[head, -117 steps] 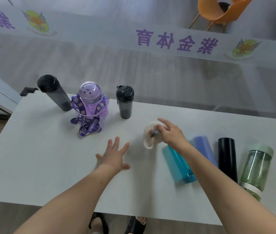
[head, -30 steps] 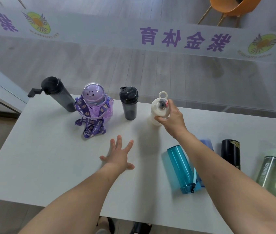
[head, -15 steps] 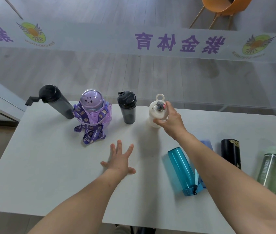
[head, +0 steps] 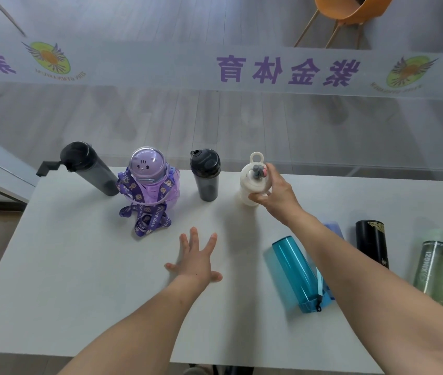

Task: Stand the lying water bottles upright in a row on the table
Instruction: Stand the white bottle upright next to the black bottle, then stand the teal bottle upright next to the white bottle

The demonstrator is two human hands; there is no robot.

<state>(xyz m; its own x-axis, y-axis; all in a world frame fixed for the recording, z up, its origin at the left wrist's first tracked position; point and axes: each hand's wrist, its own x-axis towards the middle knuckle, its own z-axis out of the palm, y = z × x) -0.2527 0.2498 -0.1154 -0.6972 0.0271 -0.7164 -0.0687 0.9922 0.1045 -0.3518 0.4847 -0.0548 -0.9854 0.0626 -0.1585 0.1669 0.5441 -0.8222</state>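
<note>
four bottles (head: pixel 205 178) upright along table (head: pixel 79 266) far edge, lying bottles (head: pixel 296 272) near right, perhaps four

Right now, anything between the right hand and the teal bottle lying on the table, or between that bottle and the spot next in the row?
Nothing visible. The right hand holds the white bottle, fourth in the row. The teal bottle lies nearer, beside the right forearm, with bare table right of the white bottle.

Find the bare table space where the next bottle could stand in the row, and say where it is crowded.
Free: the far edge right of the white bottle, and the near-left table. Crowded: near right, where the teal bottle, black bottle and green bottle lie.
</note>
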